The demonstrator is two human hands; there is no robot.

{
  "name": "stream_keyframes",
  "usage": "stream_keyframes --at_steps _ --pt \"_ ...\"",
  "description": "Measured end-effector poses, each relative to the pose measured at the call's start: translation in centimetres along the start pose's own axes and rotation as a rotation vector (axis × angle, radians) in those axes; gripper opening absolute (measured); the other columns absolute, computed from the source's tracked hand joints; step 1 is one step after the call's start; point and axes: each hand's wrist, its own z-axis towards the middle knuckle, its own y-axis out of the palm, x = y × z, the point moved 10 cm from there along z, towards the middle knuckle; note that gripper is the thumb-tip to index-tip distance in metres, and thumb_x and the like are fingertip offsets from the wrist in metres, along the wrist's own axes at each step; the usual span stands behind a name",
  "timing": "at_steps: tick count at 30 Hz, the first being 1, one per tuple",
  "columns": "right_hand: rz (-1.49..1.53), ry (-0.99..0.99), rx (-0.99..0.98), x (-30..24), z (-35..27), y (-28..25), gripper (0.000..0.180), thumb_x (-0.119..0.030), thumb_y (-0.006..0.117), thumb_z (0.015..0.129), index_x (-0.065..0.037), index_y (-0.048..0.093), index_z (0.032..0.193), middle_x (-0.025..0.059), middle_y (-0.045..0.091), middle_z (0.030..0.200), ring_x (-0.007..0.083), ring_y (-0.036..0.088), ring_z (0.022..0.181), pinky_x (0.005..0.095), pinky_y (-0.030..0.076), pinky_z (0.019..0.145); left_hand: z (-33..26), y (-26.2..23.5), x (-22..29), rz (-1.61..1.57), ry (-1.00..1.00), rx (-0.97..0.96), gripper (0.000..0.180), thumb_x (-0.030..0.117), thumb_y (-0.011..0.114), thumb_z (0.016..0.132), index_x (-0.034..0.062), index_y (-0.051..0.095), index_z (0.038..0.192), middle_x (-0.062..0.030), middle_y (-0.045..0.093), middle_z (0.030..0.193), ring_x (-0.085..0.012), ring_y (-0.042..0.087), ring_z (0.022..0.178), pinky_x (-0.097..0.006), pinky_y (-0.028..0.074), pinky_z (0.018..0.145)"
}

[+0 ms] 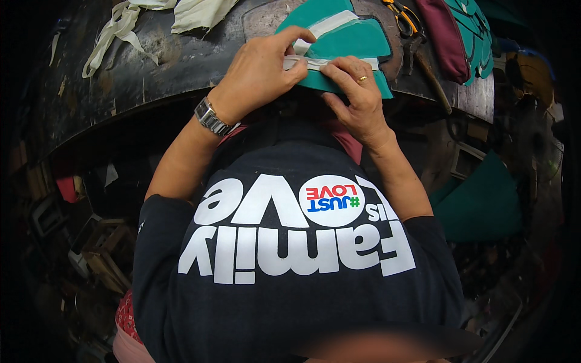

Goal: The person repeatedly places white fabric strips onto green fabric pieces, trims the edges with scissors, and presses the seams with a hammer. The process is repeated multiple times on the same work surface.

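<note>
A green sheet-material piece (369, 39) with curved edges lies at the near edge of the dark work table. One white cloth strip (330, 27) runs slantwise across it; a second white strip (315, 63) lies along its near side. My left hand (257, 69), with a metal watch on the wrist, closes thumb and forefinger around the left part of the near strip. My right hand (360, 97), wearing a ring, has its fingertips on that same strip further right. Its thumb is at the green piece's near edge. The undersides of both hands are hidden.
Loose white cloth strips (121, 30) and a cloth scrap (200, 13) lie on the dark table (169, 54) at the left. Orange-handled scissors (402, 18), a hammer-like tool (433, 81), a maroon piece (445, 39) and stacked green pieces (472, 36) sit to the right.
</note>
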Motion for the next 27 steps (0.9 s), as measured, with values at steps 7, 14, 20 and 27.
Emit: stream_keyframes --at_steps 7,14,20,27 --pt "-0.042 0.005 -0.008 -0.2 -0.1 0.1 0.057 0.003 0.079 0.069 -0.008 0.068 0.124 0.0102 0.063 0.121 0.034 0.057 0.116 0.0428 0.046 0.101 -0.5 -0.5 0.2 -0.024 0.024 0.033 0.037 0.017 0.072 0.088 0.0117 0.067 0.124 -0.009 0.065 0.081 -0.0172 0.064 0.072 -0.03 0.052 0.07" --pt "-0.066 0.012 -0.018 -0.2 -0.1 0.4 0.06 0.002 0.077 0.069 -0.012 0.069 0.127 0.0089 0.062 0.121 0.033 0.056 0.116 0.0427 0.045 0.102 -0.3 -0.6 -0.4 -0.054 -0.028 0.026 0.032 0.013 0.069 0.091 0.0124 0.068 0.123 -0.0049 0.065 0.082 -0.0124 0.061 0.074 -0.025 0.05 0.07" --pt "-0.102 0.012 -0.021 -0.2 -0.2 0.8 0.065 0.002 0.076 0.069 -0.017 0.069 0.131 0.0085 0.06 0.12 0.0317 0.056 0.114 0.043 0.046 0.101 -0.1 -0.8 -0.8 -0.081 -0.013 0.106 0.032 0.012 0.068 0.089 0.013 0.069 0.121 -0.0019 0.066 0.081 -0.0094 0.06 0.075 -0.025 0.05 0.071" --pt "-0.143 0.029 -0.032 -0.3 -0.1 1.0 0.069 0.002 0.075 0.068 -0.02 0.068 0.133 0.0083 0.059 0.119 0.031 0.055 0.114 0.043 0.046 0.1 -0.2 -0.8 -1.1 -0.114 -0.051 0.145 0.037 0.012 0.069 0.089 0.0156 0.068 0.125 -0.001 0.066 0.083 -0.0084 0.059 0.074 -0.024 0.049 0.07"
